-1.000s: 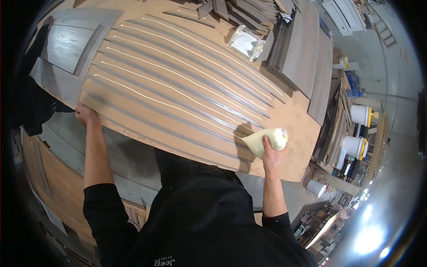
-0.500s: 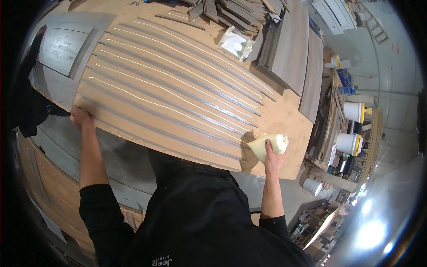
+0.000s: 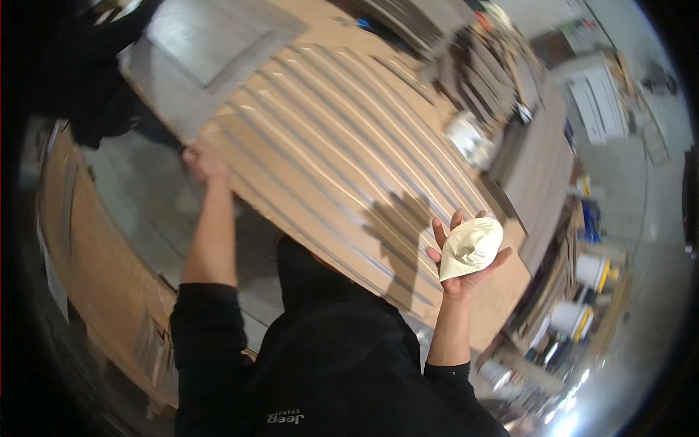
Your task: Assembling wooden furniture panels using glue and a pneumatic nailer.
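Observation:
A plump, pale cream piping bag point(image 3: 475, 244) rests in my right hand point(image 3: 459, 282), which is turned palm up beneath it with the fingers spread around it. The bag is held above the right part of a tan board point(image 3: 502, 302) and casts a shadow there together with my hand. My left hand point(image 3: 207, 164) is closed on the board's near left edge, its fingertips partly hidden. Across the board run several narrow grey strips point(image 3: 281, 182), side by side. Pale glue lines point(image 3: 246, 108) lie along many of them; motion blur softens their detail.
A grey framed panel point(image 3: 211, 44) adjoins the board at far left, beside a dark-clothed shape point(image 3: 80, 87). Beyond the board are a white tray point(image 3: 470, 138), piled grey slats point(image 3: 477, 73) and long grey planks point(image 3: 539, 146). White buckets point(image 3: 571, 319) stand at right; a wooden bench point(image 3: 102, 269) is at left.
My right hand has lifted the piping bag off the board's surface and turned palm up under it. My left hand still grips the edge. The whole view has swung round.

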